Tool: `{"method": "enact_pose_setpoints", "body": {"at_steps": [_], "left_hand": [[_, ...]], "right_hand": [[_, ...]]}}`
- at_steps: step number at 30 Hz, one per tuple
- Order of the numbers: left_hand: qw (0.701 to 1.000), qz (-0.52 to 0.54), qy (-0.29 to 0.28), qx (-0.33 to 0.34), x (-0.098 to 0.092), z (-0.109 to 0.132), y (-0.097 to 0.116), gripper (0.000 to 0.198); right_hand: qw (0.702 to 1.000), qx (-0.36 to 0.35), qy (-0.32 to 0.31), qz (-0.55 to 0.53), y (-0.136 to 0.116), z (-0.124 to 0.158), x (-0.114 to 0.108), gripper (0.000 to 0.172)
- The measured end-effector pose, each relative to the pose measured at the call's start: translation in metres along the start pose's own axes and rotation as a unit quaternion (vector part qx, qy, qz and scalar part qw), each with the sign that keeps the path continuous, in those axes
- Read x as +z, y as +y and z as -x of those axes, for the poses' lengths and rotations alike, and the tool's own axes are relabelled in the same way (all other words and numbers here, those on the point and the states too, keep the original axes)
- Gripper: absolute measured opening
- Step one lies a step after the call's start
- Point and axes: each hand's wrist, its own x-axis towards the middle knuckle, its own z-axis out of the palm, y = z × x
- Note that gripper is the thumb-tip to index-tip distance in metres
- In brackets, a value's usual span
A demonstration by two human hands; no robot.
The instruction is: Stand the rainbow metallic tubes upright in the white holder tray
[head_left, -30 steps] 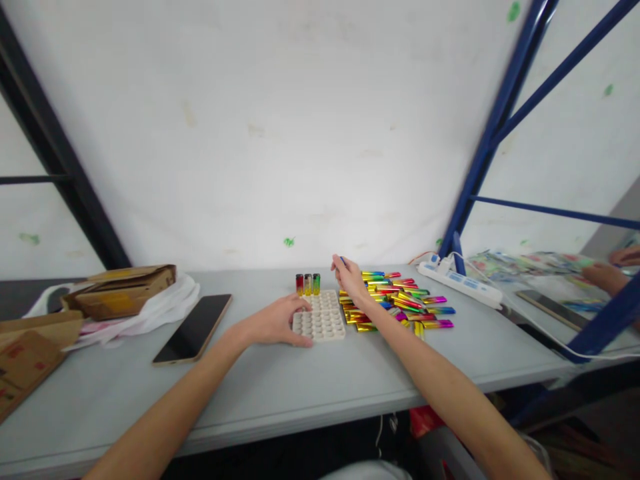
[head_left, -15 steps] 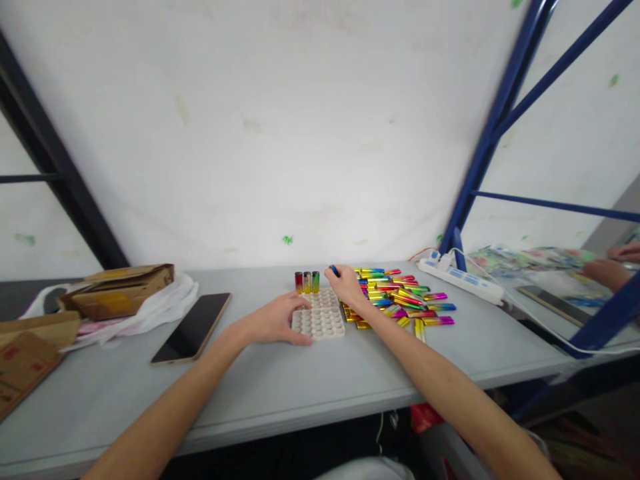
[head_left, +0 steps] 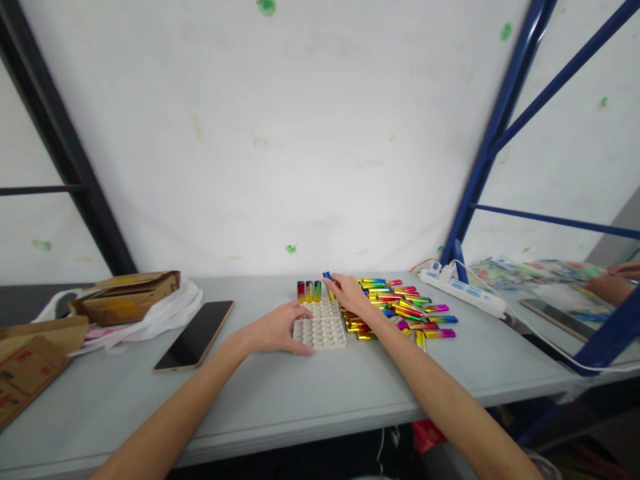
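Note:
A pale tray [head_left: 321,333] with rows of round holes lies on the grey tabletop. My left hand [head_left: 275,327] holds the tray at its left side, thumb at the near edge and fingertips over the holes. In the tray's far row stand a red lighter [head_left: 301,291], a yellow one [head_left: 309,292] and a green one [head_left: 317,291], all upright with dark tops. At the right end of that row, my right hand [head_left: 347,292] pinches a blue-topped, yellow-bodied lighter [head_left: 327,275]; its lower end is partly hidden. Beside the tray lies a pile of shiny multicoloured lighters [head_left: 407,310].
On the left are a phone [head_left: 195,335], a white plastic bag [head_left: 145,320] and cardboard boxes [head_left: 130,297]. A white power strip [head_left: 463,292] lies by the blue frame [head_left: 480,180]. At far right, another person's hand [head_left: 607,290] is near a second phone [head_left: 557,319].
My right hand has tipped the blue-topped lighter more upright at the far right of the tray. My left hand stays on the tray. The view has tilted slightly.

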Motion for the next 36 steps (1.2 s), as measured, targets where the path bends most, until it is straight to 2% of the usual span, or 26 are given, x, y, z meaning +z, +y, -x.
{"method": "enact_pose_setpoints", "body": {"at_steps": [7, 11, 16, 21, 24, 27, 32, 36], "left_hand": [[1.0, 0.0, -0.006, -0.003, 0.0, 0.0, 0.001, 0.077], [1.0, -0.001, -0.002, -0.005, 0.0, 0.001, 0.0, 0.078], [1.0, 0.005, -0.006, -0.003, 0.0, 0.001, -0.001, 0.078], [1.0, -0.001, -0.011, -0.007, -0.001, 0.001, 0.001, 0.079], [1.0, -0.005, -0.012, -0.008, -0.002, 0.001, 0.002, 0.079], [1.0, -0.01, -0.013, -0.007, -0.002, 0.001, 0.002, 0.08], [1.0, -0.024, -0.013, -0.006, -0.003, 0.001, 0.003, 0.08], [0.999, -0.035, -0.009, -0.006, -0.005, 0.001, 0.006, 0.08]], "right_hand": [[0.996, -0.018, -0.092, 0.014, 0.002, 0.002, -0.004, 0.031], [0.993, -0.055, -0.095, 0.037, 0.008, 0.002, -0.006, 0.027], [0.984, -0.095, -0.138, 0.057, 0.014, 0.0, -0.006, 0.027], [0.982, -0.103, -0.139, 0.071, 0.015, -0.001, -0.015, 0.029], [0.988, -0.084, -0.128, 0.017, 0.017, 0.002, -0.038, 0.026], [0.989, -0.062, -0.134, -0.029, 0.017, 0.014, -0.074, 0.022], [0.99, -0.025, -0.14, -0.016, 0.01, 0.056, -0.145, 0.03], [0.984, 0.01, -0.177, 0.018, 0.012, 0.097, -0.182, 0.034]]}}
